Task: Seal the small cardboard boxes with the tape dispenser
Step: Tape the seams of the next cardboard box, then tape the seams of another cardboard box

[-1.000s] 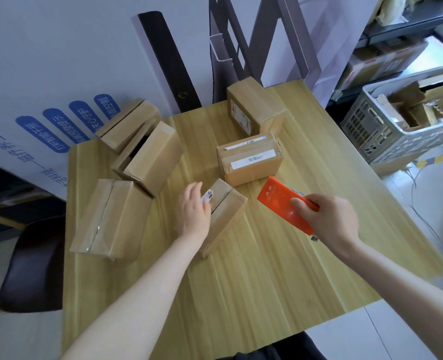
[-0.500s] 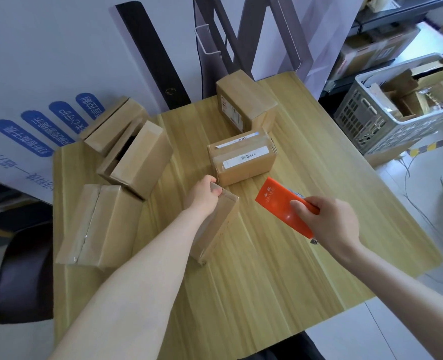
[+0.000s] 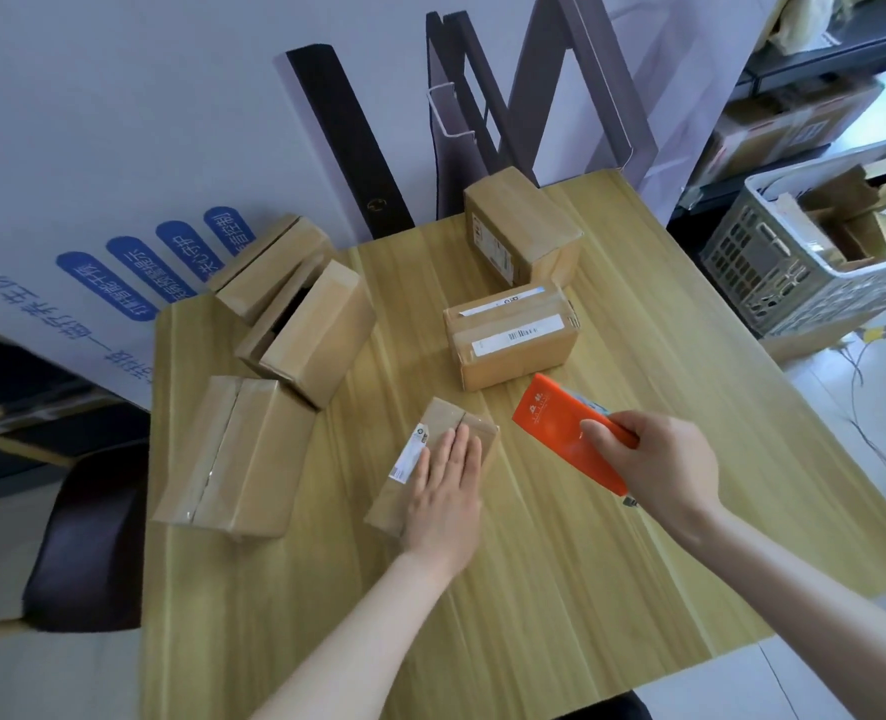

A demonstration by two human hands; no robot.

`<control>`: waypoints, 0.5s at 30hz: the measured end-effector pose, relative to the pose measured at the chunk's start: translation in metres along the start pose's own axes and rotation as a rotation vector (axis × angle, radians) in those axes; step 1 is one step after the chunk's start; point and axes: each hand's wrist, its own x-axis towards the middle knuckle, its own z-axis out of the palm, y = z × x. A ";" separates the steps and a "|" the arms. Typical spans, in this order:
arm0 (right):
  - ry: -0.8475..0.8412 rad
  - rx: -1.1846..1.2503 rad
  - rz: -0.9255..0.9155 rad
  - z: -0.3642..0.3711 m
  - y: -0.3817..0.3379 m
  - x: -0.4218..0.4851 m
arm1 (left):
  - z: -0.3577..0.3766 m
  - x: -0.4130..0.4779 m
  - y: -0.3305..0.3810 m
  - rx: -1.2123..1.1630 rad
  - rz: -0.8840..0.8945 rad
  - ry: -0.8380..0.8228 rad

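Note:
A small flat cardboard box [image 3: 443, 426] lies near the middle of the wooden table [image 3: 560, 563], its flap seam facing up and a white label on its left side. My left hand [image 3: 448, 493] presses flat on its top with straight fingers. To the right, my right hand [image 3: 656, 467] grips an orange tape dispenser [image 3: 560, 433], held just above the table beside the box. A labelled box [image 3: 511, 340] sits behind the dispenser.
Several more cardboard boxes stand around: one at the back [image 3: 521, 223], two leaning at the back left [image 3: 308, 330] [image 3: 269, 265], one taped at the left [image 3: 238, 454]. A grey plastic crate [image 3: 773, 262] sits right of the table. A dark chair [image 3: 87, 537] stands at the left.
My left hand turned the small box from standing on its edge to lying flat, and now rests open on top of it. My right hand kept the dispenser nearly still.

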 end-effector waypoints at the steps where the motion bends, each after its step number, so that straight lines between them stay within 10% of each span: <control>1: -0.014 0.003 -0.005 0.002 -0.004 0.001 | 0.005 -0.006 -0.006 0.060 -0.038 0.003; 15: -0.048 0.041 -0.074 0.007 -0.042 0.021 | -0.036 0.020 -0.117 0.006 -0.529 -0.066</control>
